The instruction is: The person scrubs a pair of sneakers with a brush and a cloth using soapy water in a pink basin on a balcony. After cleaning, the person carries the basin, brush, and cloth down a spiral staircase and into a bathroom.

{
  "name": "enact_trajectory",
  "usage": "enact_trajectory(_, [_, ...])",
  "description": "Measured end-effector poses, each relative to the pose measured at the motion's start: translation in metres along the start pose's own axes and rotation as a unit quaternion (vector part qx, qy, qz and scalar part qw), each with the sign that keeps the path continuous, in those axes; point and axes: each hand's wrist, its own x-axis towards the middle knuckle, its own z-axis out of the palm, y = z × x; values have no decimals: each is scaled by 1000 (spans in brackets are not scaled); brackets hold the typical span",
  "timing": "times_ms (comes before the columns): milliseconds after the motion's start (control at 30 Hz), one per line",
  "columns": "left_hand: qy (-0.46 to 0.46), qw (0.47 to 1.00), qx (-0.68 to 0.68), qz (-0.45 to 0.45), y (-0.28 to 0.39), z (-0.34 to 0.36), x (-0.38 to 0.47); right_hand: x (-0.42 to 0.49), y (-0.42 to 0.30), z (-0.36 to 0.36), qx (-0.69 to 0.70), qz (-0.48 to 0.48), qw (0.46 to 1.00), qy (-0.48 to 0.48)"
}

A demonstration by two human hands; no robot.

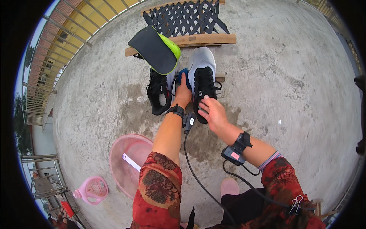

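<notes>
Two white and black running shoes stand side by side, the left shoe (pixel 160 91) and the right shoe (pixel 204 77). My left hand (pixel 184 92) reaches between them, a finger extended over a blue object (pixel 179 80); its grip on that object is hidden. Over the opening of the right shoe is my right hand (pixel 213 111), fingers apart and holding nothing. Whether its fingertips touch the shoe I cannot tell. A dark grey pad with a lime-green edge (pixel 154 48), perhaps an insole, covers the left shoe's toe.
Beyond the shoes is a wooden frame (pixel 208 39) with a woven dark strap seat (pixel 186 18). A pink basin (pixel 120 160) holding a white-handled item (pixel 131 162) and a pink jug (pixel 95 189) stand at left. Cables (pixel 197 183) hang from my wrists. A metal railing (pixel 48 71) borders the concrete floor.
</notes>
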Motion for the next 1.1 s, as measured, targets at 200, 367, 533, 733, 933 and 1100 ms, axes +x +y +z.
enact_trajectory(200, [97, 987, 59, 109, -13, 6, 13, 2, 1, -1, 13, 6, 1000, 19])
enact_trajectory(367, [56, 996, -9, 68, -22, 9, -7, 7, 6, -1, 33, -6, 999, 36])
enact_trajectory(533, [27, 997, -16, 77, -32, 4, -76, 9, 5, -2, 24, -14, 999, 43])
enact_trajectory(733, [-26, 940, -339, 13, -9, -71, -185, 12, 5, 0, 6, -34, 998, 53])
enact_trajectory(933, [-2, 868, -493, 65, -12, -161, -302, 34, 19, -2, -13, -46, 997, 61])
enact_trajectory(1100, [89, 823, -555, 87, -44, -226, -366, 30, 5, -5, -143, 7, 987, 77])
